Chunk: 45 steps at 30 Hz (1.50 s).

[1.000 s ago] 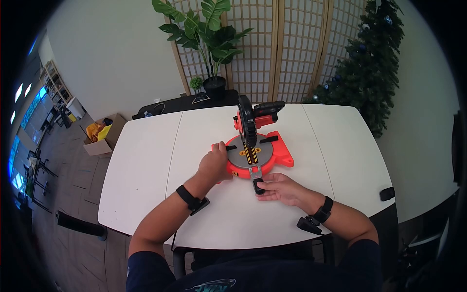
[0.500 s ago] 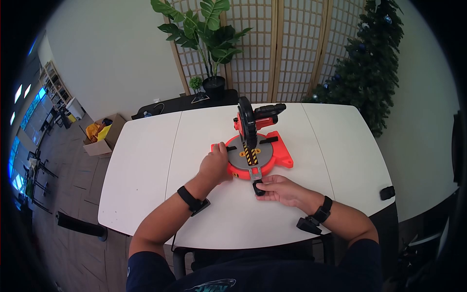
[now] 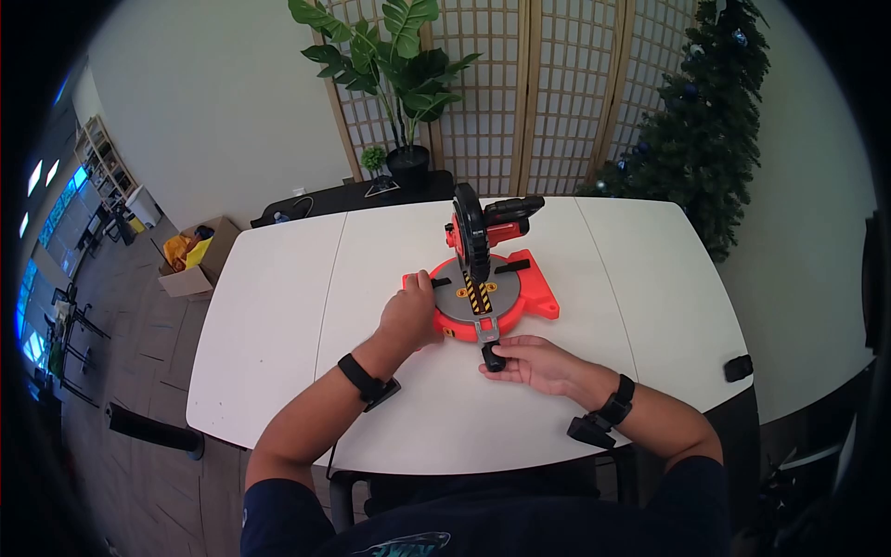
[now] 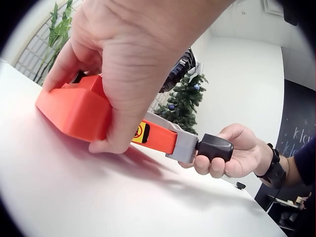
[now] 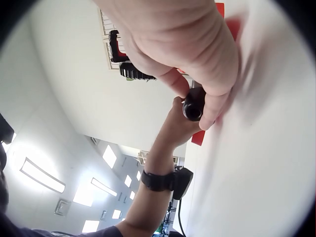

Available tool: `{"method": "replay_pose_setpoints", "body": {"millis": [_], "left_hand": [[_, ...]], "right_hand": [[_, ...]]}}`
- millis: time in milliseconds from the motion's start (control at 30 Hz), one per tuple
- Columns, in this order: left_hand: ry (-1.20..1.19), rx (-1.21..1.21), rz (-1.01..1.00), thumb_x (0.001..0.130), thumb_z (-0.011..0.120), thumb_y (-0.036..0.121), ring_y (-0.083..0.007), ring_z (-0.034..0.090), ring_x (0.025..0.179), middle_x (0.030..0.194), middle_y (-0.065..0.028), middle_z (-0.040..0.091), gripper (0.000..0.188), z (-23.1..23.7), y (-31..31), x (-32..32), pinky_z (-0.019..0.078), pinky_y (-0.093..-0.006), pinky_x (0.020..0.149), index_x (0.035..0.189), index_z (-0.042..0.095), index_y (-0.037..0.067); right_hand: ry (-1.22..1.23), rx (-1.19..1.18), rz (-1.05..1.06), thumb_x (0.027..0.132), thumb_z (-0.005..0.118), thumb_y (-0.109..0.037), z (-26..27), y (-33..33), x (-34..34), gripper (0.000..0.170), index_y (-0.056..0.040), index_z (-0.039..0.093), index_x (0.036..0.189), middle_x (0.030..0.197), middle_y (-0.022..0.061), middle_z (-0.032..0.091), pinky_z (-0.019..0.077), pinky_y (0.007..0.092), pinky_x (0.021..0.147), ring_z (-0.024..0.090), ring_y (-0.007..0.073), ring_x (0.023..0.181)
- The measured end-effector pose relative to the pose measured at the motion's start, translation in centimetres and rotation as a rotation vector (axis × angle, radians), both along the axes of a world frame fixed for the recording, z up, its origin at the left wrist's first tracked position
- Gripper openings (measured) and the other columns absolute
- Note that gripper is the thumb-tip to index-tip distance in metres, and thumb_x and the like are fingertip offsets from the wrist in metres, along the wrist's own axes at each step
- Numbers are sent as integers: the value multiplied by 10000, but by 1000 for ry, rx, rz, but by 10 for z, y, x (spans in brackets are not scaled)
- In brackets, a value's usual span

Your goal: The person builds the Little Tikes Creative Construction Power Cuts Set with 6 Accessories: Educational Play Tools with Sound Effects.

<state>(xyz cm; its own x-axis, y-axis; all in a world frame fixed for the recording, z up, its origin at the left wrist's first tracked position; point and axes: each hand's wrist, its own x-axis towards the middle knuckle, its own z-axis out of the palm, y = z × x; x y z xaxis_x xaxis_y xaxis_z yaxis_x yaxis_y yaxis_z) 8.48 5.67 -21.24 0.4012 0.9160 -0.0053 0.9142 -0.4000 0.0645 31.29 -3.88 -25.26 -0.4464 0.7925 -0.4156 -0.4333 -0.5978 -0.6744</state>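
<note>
A toy miter saw (image 3: 478, 288) with an orange-red base, a grey round turntable and a black blade guard stands on the white table. My left hand (image 3: 408, 316) grips the left end of the base; in the left wrist view, its thumb is low against the front of the orange-red block (image 4: 81, 111) and its fingers go over the top. At the front, my right hand (image 3: 538, 364) holds the black knob (image 4: 215, 147), which sticks out from a grey bracket (image 4: 183, 144). In the right wrist view, thumb and fingers lie on both sides of the knob.
The saw's black handle (image 3: 515, 207) points to the right, raised at the back. A small black object (image 3: 739, 369) lies at the table's right edge. Behind the table are a potted plant (image 3: 408, 165), a lattice screen (image 3: 566, 93) and a decorated tree (image 3: 696, 130).
My right hand has shifted slightly on the knob, and its fingertips now show farther left beneath it. The left hand and the saw's base have stayed in place.
</note>
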Motion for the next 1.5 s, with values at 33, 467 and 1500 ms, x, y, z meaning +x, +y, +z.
{"method": "replay_pose_setpoints", "body": {"millis": [33,467,1500], "left_hand": [[-5,-3,3,561,917,261,-397,696,905,1180,-272,553,1012,0,0,0,610,-398,731,1322,344,-81],[-3,-2,1,561,923,279,-397,702,900,1177,-276,565,1033,-1,0,-1,610,-392,729,1329,344,-97],[14,29,-8,551,931,292,-380,707,867,1173,-271,550,1021,-3,-2,2,609,-380,711,1308,359,-85]], "right_hand": [[-23,-15,-25,990,613,-89,1,-1,-2,306,94,493,1204,1167,198,596,570,405,998,675,325,1089],[46,5,22,994,605,-81,5,-3,2,280,82,517,1204,1161,183,619,540,403,1040,651,334,1153],[-67,38,-18,995,637,-178,-2,-9,2,345,89,539,1191,1120,163,626,571,380,991,688,297,1064]]}}
